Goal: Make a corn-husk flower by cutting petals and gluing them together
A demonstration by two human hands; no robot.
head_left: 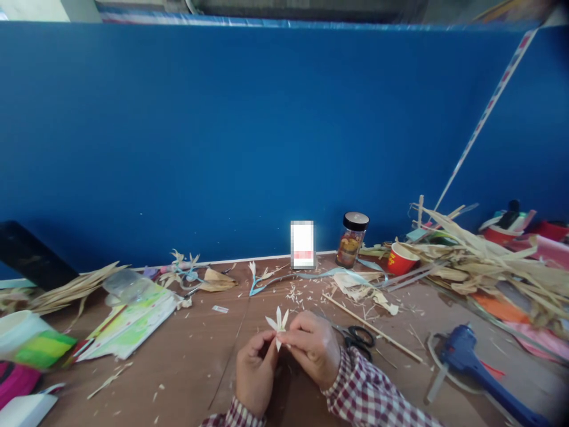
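Observation:
Near the table's front, my left hand (256, 367) and my right hand (315, 347) meet fingertip to fingertip. Between them they pinch a small pale flower (278, 320) with pointed petals, apparently made of dried husk. Its petals spread upward, and a pale tip shows below the fingers. Both hands are closed on its base, which the fingertips partly hide. Black-handled scissors (359, 339) lie beside my right wrist, partly covered by the sleeve. Beyond the hands, a similar pale flower sprig with a blue stem (254, 284) rests on the table.
A blue glue gun (462, 350) lies at right, below a heap of dried husks (471, 255). A lidded jar (351, 240) and red paper cup (402, 258) stand at the back. A thin stick (373, 328) lies among scraps. Painted paper (128, 323) and a cup (31, 338) are at left.

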